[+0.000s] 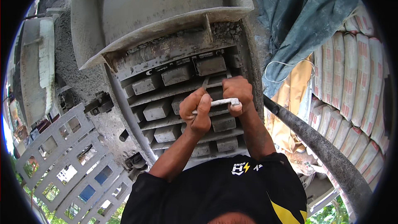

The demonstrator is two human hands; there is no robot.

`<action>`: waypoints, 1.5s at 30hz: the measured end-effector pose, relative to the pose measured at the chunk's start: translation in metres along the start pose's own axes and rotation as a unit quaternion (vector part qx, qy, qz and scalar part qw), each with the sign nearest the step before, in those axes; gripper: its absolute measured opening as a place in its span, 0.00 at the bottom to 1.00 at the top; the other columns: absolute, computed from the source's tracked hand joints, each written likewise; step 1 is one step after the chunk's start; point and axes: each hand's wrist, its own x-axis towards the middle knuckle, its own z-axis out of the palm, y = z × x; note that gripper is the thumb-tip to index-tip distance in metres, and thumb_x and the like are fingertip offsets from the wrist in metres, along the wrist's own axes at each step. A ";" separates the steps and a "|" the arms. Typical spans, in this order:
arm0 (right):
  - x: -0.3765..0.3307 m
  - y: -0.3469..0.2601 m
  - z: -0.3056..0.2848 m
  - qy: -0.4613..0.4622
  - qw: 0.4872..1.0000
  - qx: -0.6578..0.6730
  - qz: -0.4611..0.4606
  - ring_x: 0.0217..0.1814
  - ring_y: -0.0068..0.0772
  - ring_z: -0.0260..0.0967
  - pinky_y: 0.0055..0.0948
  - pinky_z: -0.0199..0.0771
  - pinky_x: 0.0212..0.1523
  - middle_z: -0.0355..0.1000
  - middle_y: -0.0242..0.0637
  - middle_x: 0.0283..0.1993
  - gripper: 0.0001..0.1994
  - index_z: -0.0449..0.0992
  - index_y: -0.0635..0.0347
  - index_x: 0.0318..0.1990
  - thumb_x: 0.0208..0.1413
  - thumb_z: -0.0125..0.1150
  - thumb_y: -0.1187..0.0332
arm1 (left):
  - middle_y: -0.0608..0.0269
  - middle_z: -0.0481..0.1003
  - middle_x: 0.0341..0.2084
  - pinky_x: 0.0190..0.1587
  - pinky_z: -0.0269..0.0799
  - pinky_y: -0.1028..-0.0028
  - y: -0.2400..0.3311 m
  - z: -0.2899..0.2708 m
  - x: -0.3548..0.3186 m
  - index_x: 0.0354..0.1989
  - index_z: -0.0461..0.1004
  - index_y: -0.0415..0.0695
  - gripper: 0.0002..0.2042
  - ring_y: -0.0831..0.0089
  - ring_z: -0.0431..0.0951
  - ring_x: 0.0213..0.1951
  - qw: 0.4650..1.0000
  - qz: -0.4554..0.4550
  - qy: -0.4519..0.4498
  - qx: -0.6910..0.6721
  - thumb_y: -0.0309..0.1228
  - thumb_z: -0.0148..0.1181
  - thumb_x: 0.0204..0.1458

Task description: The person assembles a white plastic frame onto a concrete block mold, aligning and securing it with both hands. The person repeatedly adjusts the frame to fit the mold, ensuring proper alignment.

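My left hand [197, 112] and my right hand [238, 93] are both closed on a metal bar tool [219, 102] with a pale, cement-coated crosspiece. Two narrow prongs run from it toward a grey rectangular block [211, 65] in the top row. Whether the prongs touch that block, I cannot tell. More blocks, such as one at the left [156, 110], stand in rows on thin metal shelves [166, 95] inside a grey steel frame. My hands and forearms hide part of the middle rows.
A cement-crusted metal chute [161, 0] overhangs the shelves. At the left leans a slotted grey panel [56, 157]. A thick dark pipe [327, 141] slants past my right side. Farther right are a blue-green tarp [302, 25] and stacked bags [350, 74].
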 end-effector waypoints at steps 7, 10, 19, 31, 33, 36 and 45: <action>0.004 0.028 -0.010 0.177 0.982 0.009 0.073 0.10 0.29 0.48 0.29 0.48 0.13 0.53 0.33 0.12 0.28 0.61 0.61 0.15 0.59 0.43 0.47 | 0.71 0.60 0.11 0.16 0.51 0.76 0.006 0.034 0.032 0.16 0.59 0.40 0.15 0.83 0.56 0.14 0.996 -0.072 -0.012 0.050 0.25 0.52 0.55; 0.013 -0.003 -0.002 0.184 0.980 0.045 0.055 0.11 0.26 0.47 0.27 0.46 0.15 0.52 0.33 0.12 0.31 0.59 0.64 0.15 0.60 0.41 0.45 | 0.70 0.57 0.10 0.15 0.50 0.76 0.024 0.026 0.036 0.16 0.58 0.40 0.16 0.85 0.55 0.14 0.997 0.017 -0.021 0.071 0.24 0.50 0.56; 0.044 -0.033 0.090 0.068 0.993 0.075 0.065 0.14 0.29 0.53 0.28 0.48 0.15 0.56 0.34 0.15 0.22 0.64 0.62 0.19 0.59 0.49 0.54 | 0.74 0.54 0.10 0.16 0.47 0.77 0.066 -0.065 0.043 0.15 0.55 0.41 0.18 0.88 0.52 0.17 0.986 -0.043 0.082 0.142 0.24 0.52 0.55; 0.054 -0.055 0.234 -0.014 0.992 0.121 -0.019 0.16 0.38 0.54 0.35 0.52 0.18 0.53 0.35 0.17 0.26 0.64 0.57 0.17 0.52 0.54 0.44 | 0.65 0.53 0.05 0.13 0.41 0.75 0.103 -0.198 0.019 0.16 0.54 0.42 0.15 0.82 0.45 0.09 0.976 0.110 0.189 -0.008 0.24 0.41 0.56; 0.055 -0.052 0.242 -0.015 0.994 0.104 -0.018 0.15 0.36 0.55 0.34 0.53 0.16 0.53 0.34 0.16 0.25 0.66 0.58 0.17 0.51 0.56 0.45 | 0.65 0.53 0.05 0.13 0.41 0.75 0.096 -0.205 0.021 0.17 0.54 0.42 0.15 0.81 0.44 0.09 0.973 0.101 0.210 -0.003 0.27 0.41 0.58; 0.048 -0.032 0.239 -0.039 0.996 0.080 -0.010 0.16 0.36 0.60 0.33 0.60 0.18 0.57 0.34 0.16 0.24 0.64 0.56 0.16 0.48 0.60 0.46 | 0.65 0.54 0.06 0.13 0.43 0.74 0.066 -0.212 0.018 0.17 0.55 0.41 0.16 0.81 0.46 0.09 0.963 0.119 0.242 -0.015 0.28 0.41 0.59; 0.057 -0.024 0.238 -0.080 0.996 0.047 0.001 0.15 0.37 0.63 0.33 0.62 0.16 0.59 0.34 0.16 0.21 0.63 0.56 0.16 0.46 0.64 0.53 | 0.65 0.54 0.07 0.13 0.45 0.77 0.054 -0.210 0.023 0.19 0.55 0.42 0.13 0.80 0.49 0.09 0.949 0.114 0.279 -0.093 0.28 0.40 0.57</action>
